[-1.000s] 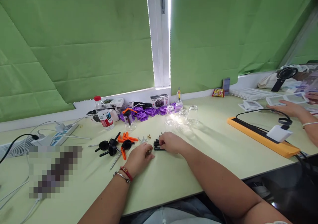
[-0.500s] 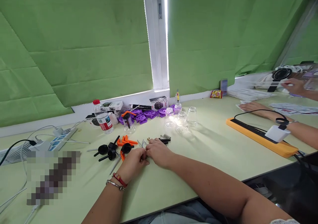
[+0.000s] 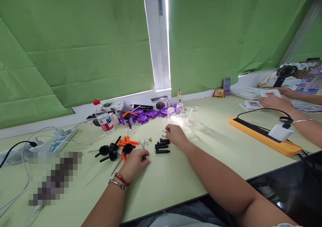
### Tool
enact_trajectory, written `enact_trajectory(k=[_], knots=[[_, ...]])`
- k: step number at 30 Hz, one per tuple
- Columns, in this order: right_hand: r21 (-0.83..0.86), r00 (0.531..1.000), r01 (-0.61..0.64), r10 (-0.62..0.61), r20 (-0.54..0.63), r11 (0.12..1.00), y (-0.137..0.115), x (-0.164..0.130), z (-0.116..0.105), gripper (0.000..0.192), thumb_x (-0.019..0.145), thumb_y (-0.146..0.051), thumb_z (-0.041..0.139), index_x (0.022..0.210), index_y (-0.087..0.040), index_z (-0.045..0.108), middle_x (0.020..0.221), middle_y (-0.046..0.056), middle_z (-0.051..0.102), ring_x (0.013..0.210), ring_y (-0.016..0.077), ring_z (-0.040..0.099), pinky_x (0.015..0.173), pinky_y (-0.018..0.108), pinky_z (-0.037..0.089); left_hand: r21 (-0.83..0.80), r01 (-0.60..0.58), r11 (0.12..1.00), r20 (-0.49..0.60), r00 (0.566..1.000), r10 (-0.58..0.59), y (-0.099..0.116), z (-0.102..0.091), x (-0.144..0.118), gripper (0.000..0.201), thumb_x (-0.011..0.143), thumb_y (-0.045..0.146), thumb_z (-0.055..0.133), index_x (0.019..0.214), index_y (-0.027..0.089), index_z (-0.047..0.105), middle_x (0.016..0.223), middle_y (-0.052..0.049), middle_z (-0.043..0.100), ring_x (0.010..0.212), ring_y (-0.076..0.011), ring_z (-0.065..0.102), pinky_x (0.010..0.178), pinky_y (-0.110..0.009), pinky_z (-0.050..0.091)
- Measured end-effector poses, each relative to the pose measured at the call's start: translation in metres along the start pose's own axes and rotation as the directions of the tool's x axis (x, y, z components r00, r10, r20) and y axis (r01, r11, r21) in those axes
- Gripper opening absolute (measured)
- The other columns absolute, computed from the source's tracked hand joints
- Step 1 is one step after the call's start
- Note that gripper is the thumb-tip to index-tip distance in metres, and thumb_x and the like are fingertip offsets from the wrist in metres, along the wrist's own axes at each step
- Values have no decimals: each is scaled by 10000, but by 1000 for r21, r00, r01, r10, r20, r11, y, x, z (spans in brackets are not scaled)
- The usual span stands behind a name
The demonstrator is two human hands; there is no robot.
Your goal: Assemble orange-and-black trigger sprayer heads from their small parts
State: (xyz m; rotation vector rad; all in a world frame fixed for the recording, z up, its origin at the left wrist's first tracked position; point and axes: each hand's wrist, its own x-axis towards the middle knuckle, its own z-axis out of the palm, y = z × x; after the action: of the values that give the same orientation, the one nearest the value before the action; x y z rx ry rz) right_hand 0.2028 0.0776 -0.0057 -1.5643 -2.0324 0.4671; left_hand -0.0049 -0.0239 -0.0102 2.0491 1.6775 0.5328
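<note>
The left hand [image 3: 134, 162] rests on the pale green table [image 3: 213, 153] with its fingers curled in close; something small seems pinched at the fingertips, but it is too small to tell what. It lies just beside the metal rods [image 3: 144, 143] and near an orange-and-black lever part [image 3: 125, 151].

The right hand [image 3: 176, 135] reaches farther out, fingers bent and narrow, their tips at the small metal springs [image 3: 164, 133] (whether it actually grips one cannot be told). Just on the near side of that hand lie the black plastic bars [image 3: 162, 146], stacked roughly parallel on the table and not held by either hand. A few small brass pieces [image 3: 150, 140] sit between the rods and the bars.

Behind the right hand stand clear glass jars [image 3: 193, 114], some upside down, and to their left a heap of purple plastic parts [image 3: 148, 114]. A water bottle with a red cap [image 3: 102, 118] stands upright at the back left, near a white power strip [image 3: 60, 139]. Black knob handles [image 3: 107, 152] lie left of the orange parts.

At the far right, another person's hands [image 3: 275, 101] rest on white cards, beyond an orange tray [image 3: 264, 136] that carries a white charger [image 3: 280, 132].
</note>
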Motion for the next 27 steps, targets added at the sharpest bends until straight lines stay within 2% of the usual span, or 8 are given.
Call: enact_trajectory(k=[2,5,14,19,21,24,27], knots=[[-80,994,-105,107,16,991,8,5,-2,181,829,-180,522,975,-167,628,949,81,653,858,174,590,664,240,395,32,-15,999,-5,1000,16,0,0,0,123,722,282,571,756,180,631,722,-27,608,667,-159,542,608,-254,385],[-148,984,-160,170,61,976,13,8,0,153,785,-142,555,910,-156,641,901,93,656,817,185,603,604,236,387,88,-50,995,-7,999,50,1,-1,0,115,747,242,538,699,179,622,730,-36,611,679,-158,539,617,-253,380],[-153,983,-151,165,84,977,13,6,0,123,782,-186,562,848,-170,664,861,79,669,775,178,610,562,227,375,143,-72,987,-13,997,75,1,0,-2,127,779,230,499,716,185,599,769,-40,620,712,-170,541,635,-270,379],[-65,981,-171,176,81,983,18,8,-6,129,768,-184,584,866,-169,667,903,84,675,809,174,607,593,221,384,164,-125,978,-57,989,136,16,-1,2,187,838,244,431,751,183,585,787,-45,616,730,-170,549,655,-274,396],[-35,978,-178,180,102,983,20,10,-8,129,754,-164,586,853,-171,668,904,79,677,807,172,611,588,217,386,245,-165,956,-25,984,176,28,-3,13,206,844,234,422,746,186,597,800,-46,613,740,-169,556,661,-270,399],[-14,976,-180,181,125,984,23,12,-9,127,736,-154,592,831,-180,672,895,68,683,805,174,617,581,218,385,387,-216,897,44,975,216,50,-5,42,213,833,216,436,752,193,632,850,-48,610,756,-163,570,640,-257,390],[-6,972,-189,188,140,982,25,13,-10,116,721,-163,608,815,-181,673,900,71,685,797,185,621,574,228,386,473,-205,857,34,976,215,64,-3,79,228,824,205,441,764,199,661,888,-51,618,778,-167,577,621,-256,377]])
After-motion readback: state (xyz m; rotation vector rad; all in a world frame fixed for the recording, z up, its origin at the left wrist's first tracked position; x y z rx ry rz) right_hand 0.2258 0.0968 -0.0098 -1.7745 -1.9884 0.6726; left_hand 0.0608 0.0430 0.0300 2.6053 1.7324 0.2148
